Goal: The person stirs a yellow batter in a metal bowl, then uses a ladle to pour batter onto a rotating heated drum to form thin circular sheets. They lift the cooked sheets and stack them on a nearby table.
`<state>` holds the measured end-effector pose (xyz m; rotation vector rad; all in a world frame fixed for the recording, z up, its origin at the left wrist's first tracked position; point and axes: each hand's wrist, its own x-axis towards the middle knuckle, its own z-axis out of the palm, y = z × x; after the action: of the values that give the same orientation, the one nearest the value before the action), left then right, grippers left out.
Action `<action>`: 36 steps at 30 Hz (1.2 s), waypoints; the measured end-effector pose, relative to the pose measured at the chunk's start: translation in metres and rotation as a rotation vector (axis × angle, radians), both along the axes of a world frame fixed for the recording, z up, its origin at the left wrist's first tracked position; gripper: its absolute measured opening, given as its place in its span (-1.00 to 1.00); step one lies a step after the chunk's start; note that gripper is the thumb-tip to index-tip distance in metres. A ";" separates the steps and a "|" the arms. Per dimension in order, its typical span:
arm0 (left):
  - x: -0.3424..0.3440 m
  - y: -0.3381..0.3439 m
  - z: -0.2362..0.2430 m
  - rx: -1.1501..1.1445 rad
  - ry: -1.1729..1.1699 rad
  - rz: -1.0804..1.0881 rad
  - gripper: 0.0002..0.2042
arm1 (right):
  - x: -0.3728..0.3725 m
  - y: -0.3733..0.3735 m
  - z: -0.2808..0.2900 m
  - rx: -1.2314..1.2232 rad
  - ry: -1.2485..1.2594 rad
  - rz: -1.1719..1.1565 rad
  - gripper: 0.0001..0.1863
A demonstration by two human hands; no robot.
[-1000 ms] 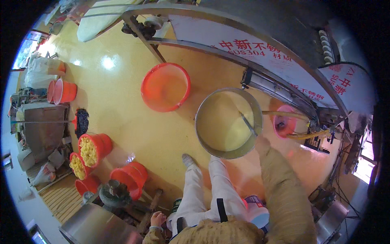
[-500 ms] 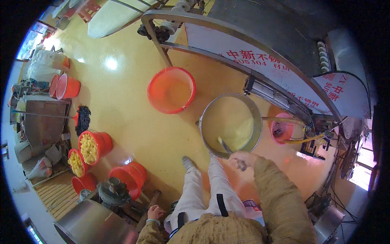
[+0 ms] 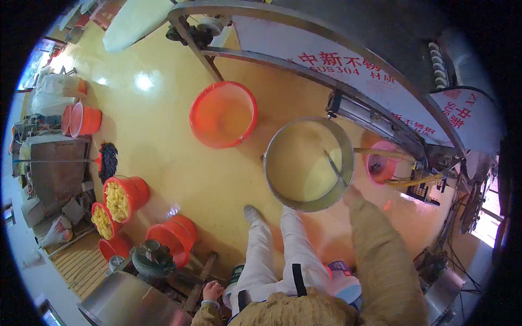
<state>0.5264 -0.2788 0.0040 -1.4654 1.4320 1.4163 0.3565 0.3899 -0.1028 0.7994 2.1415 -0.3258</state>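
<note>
Stirring at a wide, round metal pot (image 3: 310, 206), seen from above. The right hand (image 3: 353, 193), blurred and partly lost against the brown sleeve (image 3: 380, 244), lies at the near right rim, beside the grip end of a slim grey stirring tool (image 3: 333, 164); whether its fingers close on the tool cannot be told. The left hand (image 3: 212, 291) hangs low at the near left, well apart from the pot, with nothing visibly held; its fingers are too small to judge as spread or pressed together. Good practice, as judged here, is to sweep the tool in even circuits along wall and bottom, keeping the stroke below the rim against slopping, and the sleeve cuff clear of the contents. The pot sits on the yellow floor (image 3: 163, 108) just beyond the feet, right of centre, near and to the right of a red tub (image 3: 223, 145). Its contents (image 3: 293, 163) are pale yellow, opaque and smooth-looking, with a lighter patch toward the near right.
</note>
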 end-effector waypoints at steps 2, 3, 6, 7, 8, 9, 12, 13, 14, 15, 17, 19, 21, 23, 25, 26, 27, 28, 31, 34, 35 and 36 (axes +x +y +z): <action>0.011 -0.001 -0.001 -0.026 -0.071 -0.004 -0.79 | 0.016 -0.043 -0.009 -0.324 -0.101 -0.297 -0.81; 0.013 -0.003 -0.003 -0.006 -0.037 -0.024 -0.79 | 0.017 -0.065 -0.005 -0.517 -0.133 -0.501 -0.85; 0.017 -0.010 -0.004 0.004 -0.038 -0.062 -0.79 | 0.002 -0.102 0.037 -0.815 -0.310 -0.910 -0.88; 0.015 -0.014 -0.004 0.006 -0.050 -0.059 -0.79 | -0.006 -0.108 0.054 -0.828 -0.391 -0.970 -0.86; 0.011 -0.015 -0.003 0.014 -0.065 -0.052 -0.80 | -0.016 -0.114 0.067 -0.896 -0.458 -1.040 -0.82; 0.007 -0.016 -0.003 0.021 -0.023 -0.023 -0.80 | -0.023 -0.121 0.079 -0.983 -0.496 -1.144 -0.80; -0.013 -0.020 0.004 -0.027 0.010 -0.055 -0.81 | -0.032 -0.129 0.107 -1.322 -0.538 -1.357 -0.77; -0.020 -0.020 0.007 -0.041 0.011 -0.048 -0.80 | -0.038 -0.121 0.113 -1.370 -0.542 -1.329 -0.78; -0.027 -0.022 0.009 -0.034 0.039 -0.032 -0.80 | -0.044 -0.112 0.119 -1.381 -0.538 -1.319 -0.79; -0.035 -0.023 0.009 -0.023 0.069 -0.006 -0.79 | -0.052 -0.096 0.125 -1.355 -0.449 -1.134 -0.78; -0.044 -0.026 0.011 0.038 0.110 -0.007 -0.78 | -0.071 -0.050 0.136 -1.234 -0.359 -0.756 -0.79; -0.047 -0.026 0.012 0.001 0.114 -0.043 -0.77 | -0.093 -0.011 0.132 -0.835 -0.269 -0.050 -0.85; -0.045 -0.024 0.011 0.013 0.131 -0.054 -0.78 | -0.090 0.010 0.114 -0.244 0.078 0.452 -0.87; -0.038 -0.021 0.012 0.015 0.101 -0.055 -0.79 | -0.068 0.019 0.081 0.039 0.336 0.440 -0.82; -0.030 -0.017 0.011 -0.002 0.046 -0.053 -0.79 | -0.045 0.027 0.038 0.176 0.412 0.385 -0.81; -0.024 -0.015 0.011 -0.030 0.039 -0.135 -0.78 | -0.031 0.024 0.015 0.178 0.275 0.407 -0.81; -0.018 -0.015 0.010 -0.015 0.018 -0.087 -0.77 | -0.021 0.015 -0.009 0.183 0.185 0.438 -0.81; -0.011 -0.015 0.011 -0.018 -0.014 -0.051 -0.77 | -0.010 0.005 -0.028 0.199 0.053 0.454 -0.81; 0.009 -0.020 0.010 -0.070 -0.091 -0.091 -0.76 | 0.023 -0.035 -0.042 -0.079 0.014 -0.112 -0.88; 0.025 -0.023 0.006 -0.053 -0.096 -0.054 -0.77 | 0.026 -0.066 -0.002 -0.416 -0.171 -0.481 -0.90; 0.028 -0.024 0.006 -0.046 -0.102 -0.039 -0.77 | 0.023 -0.077 0.017 -0.529 -0.232 -0.601 -0.89; 0.028 -0.024 0.004 -0.019 -0.103 -0.026 -0.78 | 0.014 -0.087 0.032 -0.644 -0.283 -0.720 -0.88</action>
<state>0.5541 -0.3033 0.0080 -1.5047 1.3989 1.2956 0.3709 0.3024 -0.0706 1.1078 1.2916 -1.1295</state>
